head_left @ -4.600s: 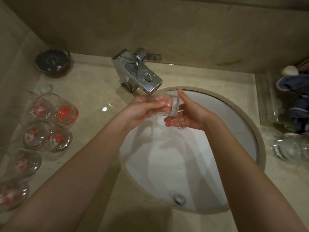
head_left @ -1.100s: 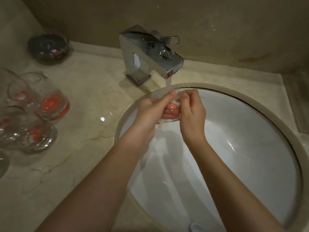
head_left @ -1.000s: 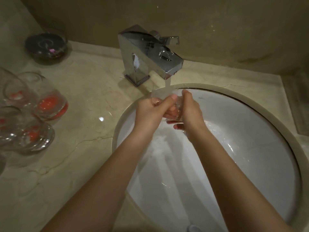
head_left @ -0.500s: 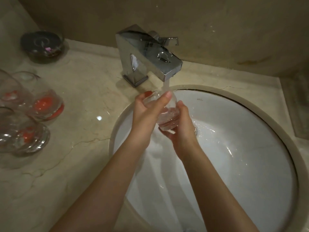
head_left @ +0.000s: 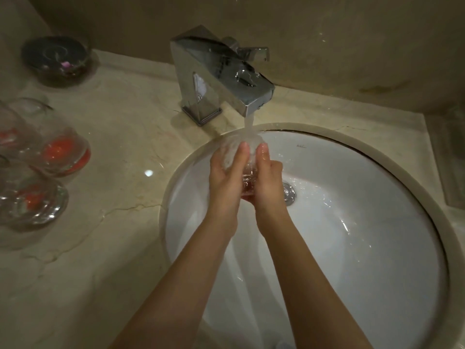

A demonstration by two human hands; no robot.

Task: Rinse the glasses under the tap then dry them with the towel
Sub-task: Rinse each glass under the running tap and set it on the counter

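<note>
Nearest to me, both forearms run up over the white sink [head_left: 377,248]. My left hand [head_left: 224,182] and right hand [head_left: 268,182] are cupped round one small clear glass [head_left: 247,170], fingers curled up its sides from either flank, so both hands grip it. The glass sits tilted over the basin, mouth up toward the stream of water [head_left: 249,124], which falls into it.

Handling note: small and light, but rigid, thin-looking and wet, so I judge it slippery and breakable against the porcelain. Best hold is round the wall with the base seated against the palms. Pinching the rim looks risky.

Beyond the hands, the chrome tap [head_left: 219,76] is running. On the table [head_left: 120,137] to the left lie more glasses [head_left: 57,154] with red marks, apparently unrinsed. Farthest back sits a dark dish [head_left: 56,59]. No towel visible.
</note>
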